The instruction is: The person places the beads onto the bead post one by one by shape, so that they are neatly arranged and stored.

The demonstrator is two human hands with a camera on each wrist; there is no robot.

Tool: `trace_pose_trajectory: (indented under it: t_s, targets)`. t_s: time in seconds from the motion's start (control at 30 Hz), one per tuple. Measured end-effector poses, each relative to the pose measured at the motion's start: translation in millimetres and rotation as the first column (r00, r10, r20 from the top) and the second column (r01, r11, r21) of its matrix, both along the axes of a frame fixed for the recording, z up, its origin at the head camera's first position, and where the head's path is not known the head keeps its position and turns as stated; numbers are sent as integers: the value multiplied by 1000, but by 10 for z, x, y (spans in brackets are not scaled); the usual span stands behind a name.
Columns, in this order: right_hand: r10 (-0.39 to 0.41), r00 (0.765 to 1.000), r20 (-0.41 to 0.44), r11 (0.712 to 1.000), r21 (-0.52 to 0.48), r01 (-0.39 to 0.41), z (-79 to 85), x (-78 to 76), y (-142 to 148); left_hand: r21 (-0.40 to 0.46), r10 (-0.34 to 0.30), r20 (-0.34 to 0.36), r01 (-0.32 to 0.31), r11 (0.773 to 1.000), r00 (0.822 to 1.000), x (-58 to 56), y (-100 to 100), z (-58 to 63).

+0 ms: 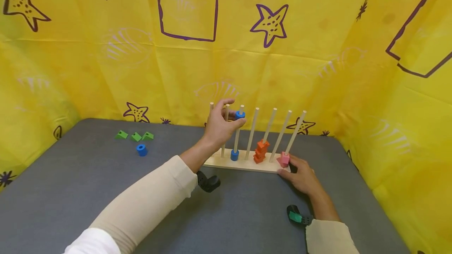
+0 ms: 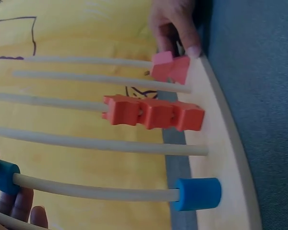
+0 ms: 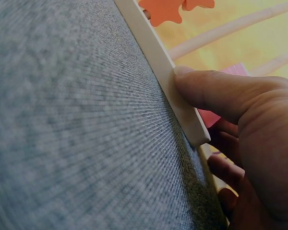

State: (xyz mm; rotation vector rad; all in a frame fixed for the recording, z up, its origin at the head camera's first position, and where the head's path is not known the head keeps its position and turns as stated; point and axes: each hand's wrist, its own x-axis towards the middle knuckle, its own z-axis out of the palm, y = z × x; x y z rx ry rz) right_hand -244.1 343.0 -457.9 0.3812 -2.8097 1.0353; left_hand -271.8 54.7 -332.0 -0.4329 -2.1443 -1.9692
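My left hand [image 1: 219,126] pinches a blue cylinder [image 1: 240,115] near the top of a peg, and the peg's tip sticks out above it. Another blue cylinder [image 2: 198,194] sits at the foot of that same peg. With thumb in front and fingers behind, my right hand [image 1: 301,176] grips the right end of the wooden base [image 1: 252,165]. Close to that hand, pink blocks [image 1: 284,158] are stacked low on the end peg. Orange star-shaped blocks [image 2: 151,114] are stacked on a peg between the pink and blue ones.
On the table's left lie several green triangular blocks [image 1: 136,136] and a loose blue cylinder [image 1: 142,150]. A yellow patterned cloth [image 1: 226,62] hangs behind and beside the grey table [image 1: 243,222]. Bare pegs [image 1: 252,133] rise between the filled ones.
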Motion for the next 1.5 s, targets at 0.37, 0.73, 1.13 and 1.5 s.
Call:
trace_pose_trajectory:
  t_s: [0.37, 0.73, 1.13, 1.5]
  targets:
    - [10, 1000, -12, 1000, 19, -10, 2, -14, 4, -42, 37, 49, -35, 999, 998, 5, -7, -284]
    - [5, 1000, 30, 1000, -4, -5, 31, -16, 12, -125, 80, 90, -68, 990, 993, 20, 23, -537]
    - [1, 999, 50, 1000, -4, -1, 31, 6, -17, -142, 92, 133, -73, 987, 987, 31, 0, -785]
    - [2, 999, 37, 1000, -9, -1, 17, -7, -8, -164, 117, 152, -92, 982, 981, 47, 4, -909]
